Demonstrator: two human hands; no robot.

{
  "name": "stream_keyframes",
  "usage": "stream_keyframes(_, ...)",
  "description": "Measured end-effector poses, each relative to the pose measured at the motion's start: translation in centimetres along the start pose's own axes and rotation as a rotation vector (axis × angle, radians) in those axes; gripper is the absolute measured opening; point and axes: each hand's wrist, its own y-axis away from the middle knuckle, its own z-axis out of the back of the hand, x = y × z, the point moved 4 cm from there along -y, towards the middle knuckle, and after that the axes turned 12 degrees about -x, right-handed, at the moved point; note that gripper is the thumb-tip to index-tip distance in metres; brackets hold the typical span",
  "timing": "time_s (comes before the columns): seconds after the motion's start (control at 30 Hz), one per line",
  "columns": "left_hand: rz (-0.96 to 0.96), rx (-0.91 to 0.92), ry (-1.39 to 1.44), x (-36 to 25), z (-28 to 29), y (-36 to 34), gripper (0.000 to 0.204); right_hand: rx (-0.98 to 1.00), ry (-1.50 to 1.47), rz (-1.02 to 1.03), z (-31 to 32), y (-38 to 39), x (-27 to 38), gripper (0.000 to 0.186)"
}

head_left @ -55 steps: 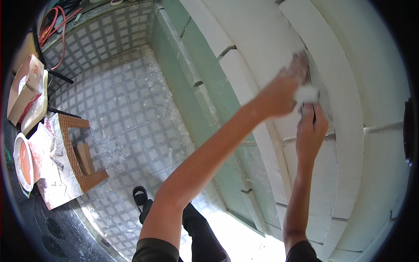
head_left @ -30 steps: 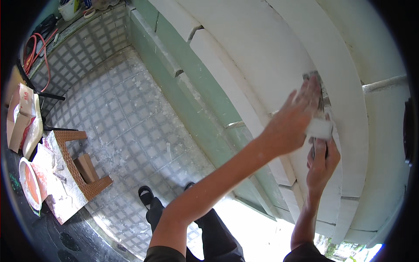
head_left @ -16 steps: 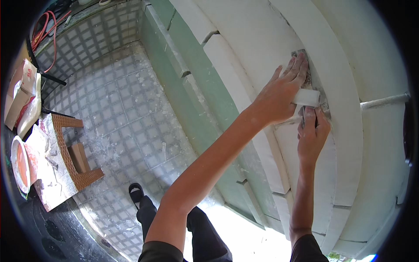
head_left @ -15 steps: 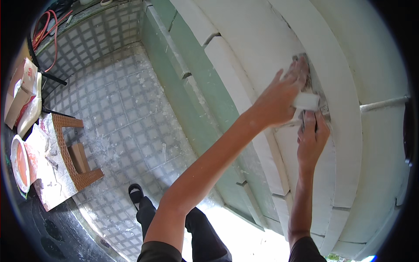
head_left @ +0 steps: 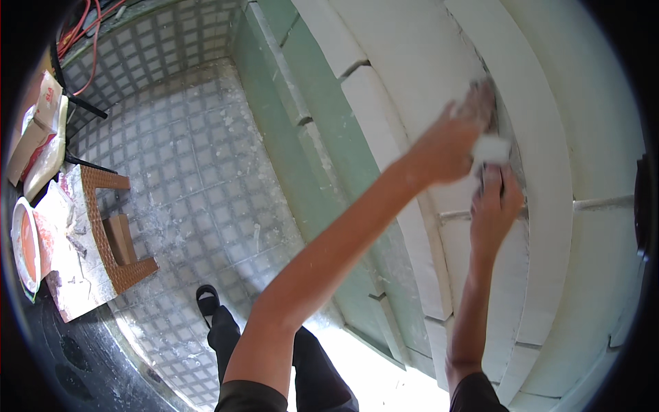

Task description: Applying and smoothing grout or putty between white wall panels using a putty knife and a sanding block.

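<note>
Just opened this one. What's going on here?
A person has both bare hands at a white panelled surface. The left hand, blurred, stretches its fingers past a white cylindrical piece, perhaps a tool's handle. The right hand is curled just below that piece; its exact grip is unclear. Off to the left, a white bucket with orange inside stands on a wicker-patterned stool.

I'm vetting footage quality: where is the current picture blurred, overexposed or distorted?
Head view: left hand and white piece blurred; head view: bright patch at bottom centre blown out; head view: white boards bow, likely fisheye distortion.
</note>
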Motion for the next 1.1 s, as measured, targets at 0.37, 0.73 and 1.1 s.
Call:
stream_keyframes(0.37, -0.060, -0.151, 0.003, 2.6, 2.6, -3.1, 0.086, 0.020, 0.021, 0.091, -2.7, -2.3, 2.3, 0.024)
stream_keyframes(0.73, -0.126, -0.164, -0.123, 4.5, 4.0, -4.0, 0.088, -0.007, 0.024, 0.088, -4.2, -2.3, 3.0, 0.025)
stream_keyframes(1.1, -0.044, -0.113, -0.053, 3.8, 4.2, -3.2, 0.084, 0.002, 0.038, 0.080, -4.2, -2.3, 2.9, 0.029)
